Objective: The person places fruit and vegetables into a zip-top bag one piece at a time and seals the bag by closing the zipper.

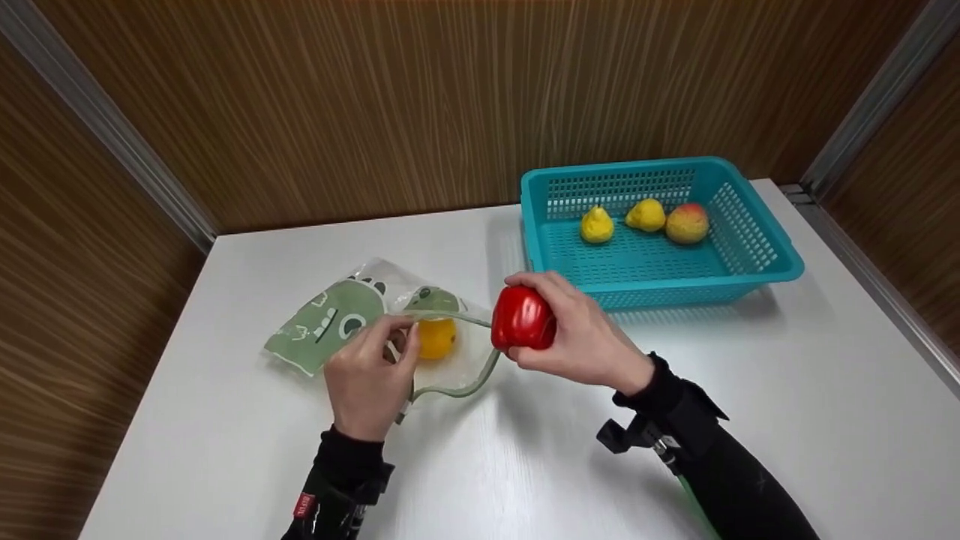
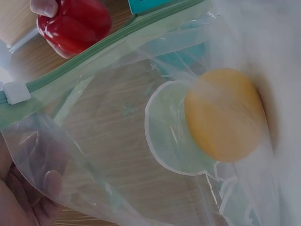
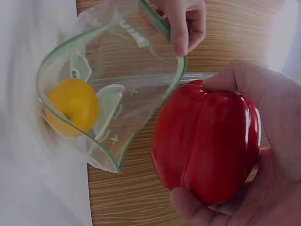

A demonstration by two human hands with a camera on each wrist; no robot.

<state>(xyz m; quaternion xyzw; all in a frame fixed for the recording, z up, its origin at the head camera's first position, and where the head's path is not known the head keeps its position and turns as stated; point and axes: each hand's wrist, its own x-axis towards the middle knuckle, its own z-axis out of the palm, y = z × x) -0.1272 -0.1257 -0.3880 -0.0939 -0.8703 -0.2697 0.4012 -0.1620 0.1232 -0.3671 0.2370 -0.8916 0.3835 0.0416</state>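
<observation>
A clear zip bag (image 1: 330,322) with green cartoon print lies on the table, its green-rimmed mouth spread toward the right. My left hand (image 1: 373,375) pinches the bag's rim, as the right wrist view also shows. Inside the bag rests a round yellow-orange fruit (image 3: 73,107); its kind is unclear. My right hand (image 1: 577,330) grips a red bell pepper (image 1: 523,318) just outside the open mouth, thumb on one side and fingers on the other. In the left wrist view the pepper (image 2: 75,26) shows beyond the zip edge, near a white slider (image 2: 16,92).
A teal plastic basket (image 1: 667,287) stands at the back right, behind my right hand. It holds two yellow pear-like fruits (image 1: 597,225) and a red-yellow peach (image 1: 687,223). Wood-grain panels (image 1: 360,112) enclose the white table (image 1: 487,480) at the back and sides.
</observation>
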